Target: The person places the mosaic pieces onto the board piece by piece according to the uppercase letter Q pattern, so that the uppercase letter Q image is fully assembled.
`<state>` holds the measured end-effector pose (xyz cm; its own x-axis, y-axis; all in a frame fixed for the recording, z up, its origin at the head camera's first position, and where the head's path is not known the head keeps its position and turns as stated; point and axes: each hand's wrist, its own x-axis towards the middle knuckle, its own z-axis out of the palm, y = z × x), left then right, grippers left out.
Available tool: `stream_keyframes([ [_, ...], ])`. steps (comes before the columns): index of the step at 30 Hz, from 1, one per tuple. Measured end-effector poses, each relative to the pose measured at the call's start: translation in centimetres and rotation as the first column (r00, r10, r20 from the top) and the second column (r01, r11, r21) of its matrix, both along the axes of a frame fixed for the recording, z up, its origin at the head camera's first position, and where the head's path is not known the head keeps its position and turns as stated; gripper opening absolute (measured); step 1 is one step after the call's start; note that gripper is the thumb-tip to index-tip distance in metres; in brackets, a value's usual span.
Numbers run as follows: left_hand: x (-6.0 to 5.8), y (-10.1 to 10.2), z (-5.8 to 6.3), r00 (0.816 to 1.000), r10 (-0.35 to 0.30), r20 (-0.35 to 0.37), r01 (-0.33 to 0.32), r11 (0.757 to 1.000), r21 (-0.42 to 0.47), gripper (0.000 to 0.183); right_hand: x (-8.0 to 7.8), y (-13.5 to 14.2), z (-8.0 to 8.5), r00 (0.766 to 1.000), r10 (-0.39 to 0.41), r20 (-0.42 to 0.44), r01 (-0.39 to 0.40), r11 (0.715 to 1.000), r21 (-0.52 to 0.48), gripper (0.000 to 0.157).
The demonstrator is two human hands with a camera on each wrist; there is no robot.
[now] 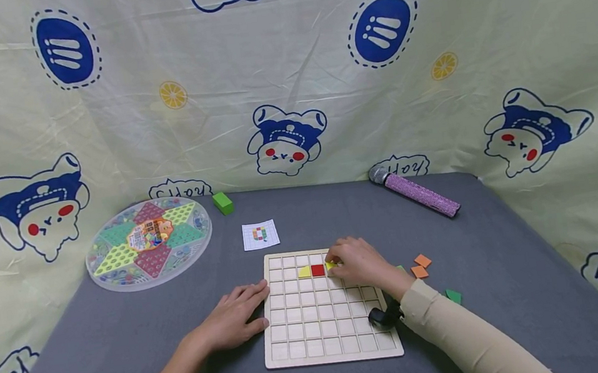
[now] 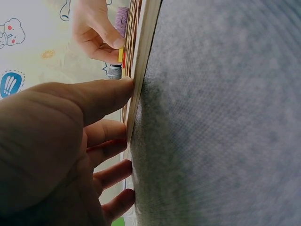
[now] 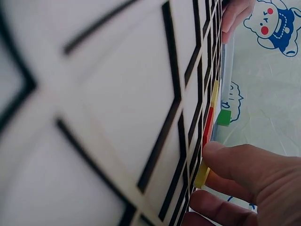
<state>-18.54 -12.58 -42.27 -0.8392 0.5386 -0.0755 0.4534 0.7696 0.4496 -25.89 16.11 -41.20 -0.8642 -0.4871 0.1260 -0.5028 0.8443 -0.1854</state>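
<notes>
A wooden grid board (image 1: 313,334) with white squares lies on the grey table. My right hand (image 1: 357,261) is over its upper right part and pinches a yellow tile (image 3: 201,176) between thumb and fingers, at the grid surface. Left of that tile, a red tile (image 1: 317,270) and another yellow tile (image 1: 304,271) lie in the same row. My left hand (image 1: 233,315) rests beside the board, its extended fingers and thumb touching the left edge; the left wrist view shows the thumb (image 2: 108,96) against the rim.
Orange tiles (image 1: 422,260) and a green tile (image 1: 453,296) lie right of the board. Behind it are a small card with a coloured pattern (image 1: 260,235), a green block (image 1: 224,203), a round star-patterned game board (image 1: 149,244) and a glittery purple microphone (image 1: 419,194). Printed cloth hangs around the table.
</notes>
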Motion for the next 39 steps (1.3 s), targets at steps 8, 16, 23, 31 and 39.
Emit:
stream_keyframes([
  [8,0.0,-0.1,0.0,1.0,0.003,0.004,-0.003,1.0,0.0,0.061,0.0,0.0,-0.1,1.0,-0.001,0.007,0.001,1.0,0.013,0.017],
  [16,0.0,-0.1,0.0,1.0,0.002,0.002,-0.002,1.0,0.006,0.061,0.0,0.0,-0.2,1.0,-0.008,0.017,0.008,1.0,0.007,0.018],
  [23,0.0,-0.1,0.0,1.0,-0.005,-0.001,0.005,1.0,0.01,0.06,0.0,0.1,-0.3,1.0,0.001,0.009,-0.001,1.0,0.006,0.019],
  [31,0.0,-0.1,-0.1,1.0,-0.012,0.001,0.012,1.0,0.011,0.06,0.3,0.2,-0.2,0.999,-0.032,0.027,0.032,0.999,-0.008,0.02],
  [39,0.0,-0.2,0.0,1.0,-0.004,0.008,0.004,1.0,0.008,0.061,1.1,1.4,0.8,0.997,-0.057,0.047,0.061,0.995,-0.08,0.026],
])
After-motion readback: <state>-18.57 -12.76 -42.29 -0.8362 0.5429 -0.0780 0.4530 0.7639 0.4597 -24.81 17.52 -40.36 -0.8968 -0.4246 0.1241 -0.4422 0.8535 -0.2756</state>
